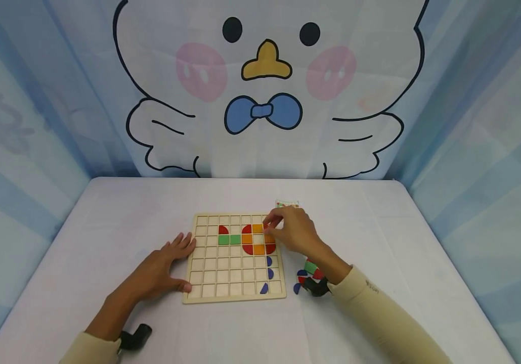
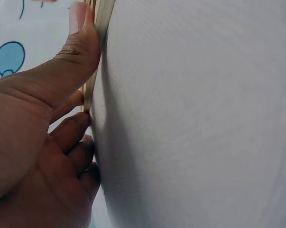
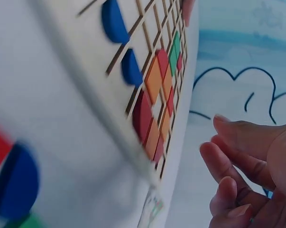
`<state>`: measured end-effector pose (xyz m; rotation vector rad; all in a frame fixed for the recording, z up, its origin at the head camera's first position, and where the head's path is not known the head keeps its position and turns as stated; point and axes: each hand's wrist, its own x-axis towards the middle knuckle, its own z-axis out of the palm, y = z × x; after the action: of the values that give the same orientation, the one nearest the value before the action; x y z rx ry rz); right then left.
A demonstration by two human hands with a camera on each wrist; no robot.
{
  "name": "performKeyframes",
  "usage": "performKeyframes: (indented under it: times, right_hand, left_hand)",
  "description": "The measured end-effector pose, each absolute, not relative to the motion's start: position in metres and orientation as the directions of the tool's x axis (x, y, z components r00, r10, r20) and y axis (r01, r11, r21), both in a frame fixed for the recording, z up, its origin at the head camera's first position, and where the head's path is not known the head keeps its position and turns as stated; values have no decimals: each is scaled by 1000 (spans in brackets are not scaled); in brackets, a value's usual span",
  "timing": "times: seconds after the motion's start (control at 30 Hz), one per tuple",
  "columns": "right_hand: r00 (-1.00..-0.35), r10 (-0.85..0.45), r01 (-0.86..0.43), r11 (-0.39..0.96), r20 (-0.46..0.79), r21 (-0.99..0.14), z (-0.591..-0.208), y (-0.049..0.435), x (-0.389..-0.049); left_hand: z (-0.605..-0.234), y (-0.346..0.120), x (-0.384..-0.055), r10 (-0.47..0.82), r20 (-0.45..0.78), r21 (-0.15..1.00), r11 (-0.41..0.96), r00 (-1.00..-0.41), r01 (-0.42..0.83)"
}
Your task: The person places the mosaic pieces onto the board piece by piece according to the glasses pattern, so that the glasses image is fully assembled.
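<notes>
A wooden grid board [image 1: 215, 264] lies on the white table. My left hand [image 1: 160, 270] is spread at its left side; in the left wrist view the thumb [image 2: 81, 42] touches the board's edge. Over the top right corner is my right hand [image 1: 294, 230], its thumb and fingers bent. The right wrist view shows that hand [image 3: 256, 171] with a gap between thumb and fingers and no piece visible there. Orange squares [image 1: 258, 249] and red quarter-round pieces [image 1: 247, 249] form a ring on the board, left of which are green squares [image 1: 229, 239] and a red piece [image 1: 223, 230].
Blue pieces [image 1: 270, 273] sit along the board's right columns. Several loose red, blue and green pieces [image 1: 310, 267] lie right of the board, partly behind my right wrist. A printed card [image 1: 287, 203] is behind the board. A patterned curtain [image 1: 260, 151] hangs beyond the table.
</notes>
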<state>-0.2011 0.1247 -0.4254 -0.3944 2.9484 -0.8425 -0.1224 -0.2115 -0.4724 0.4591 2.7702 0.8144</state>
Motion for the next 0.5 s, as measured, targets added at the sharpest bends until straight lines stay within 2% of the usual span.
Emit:
performKeyframes:
  times: [0.33,0.5]
  right_hand:
    - [-990,-131,-83,831,-48,-550,-426,184,-186]
    - [-993,-88,-38,852,-72,-522,-429,210,-180]
  left_hand:
    - [-472,-212,-122,361,-107,559,793,-927,244]
    - [-472,-212,-122,360,-105,561,791,-927,243]
